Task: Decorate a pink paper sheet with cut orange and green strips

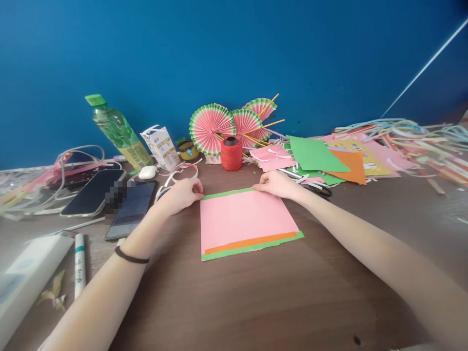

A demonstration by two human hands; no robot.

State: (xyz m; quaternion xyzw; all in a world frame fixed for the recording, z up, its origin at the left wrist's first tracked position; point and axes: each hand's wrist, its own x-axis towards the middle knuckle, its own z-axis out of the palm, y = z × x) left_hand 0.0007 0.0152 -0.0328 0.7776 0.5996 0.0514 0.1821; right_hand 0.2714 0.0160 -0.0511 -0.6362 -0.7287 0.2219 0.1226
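Observation:
A pink sheet of paper lies flat on the table in front of me. One green paper strip runs along its far edge. Along the near edge are an orange strip and another green strip. My left hand is closed in a pinch at the far left corner of the sheet. With curled fingers, my right hand pinches the far edge toward its right end. The fingertips partly cover the paper's edge there.
Pleated paper fans and a red thread spool stand by the blue wall. To the left are a green bottle, a carton, phones and a marker. Coloured paper sheets pile up on the right.

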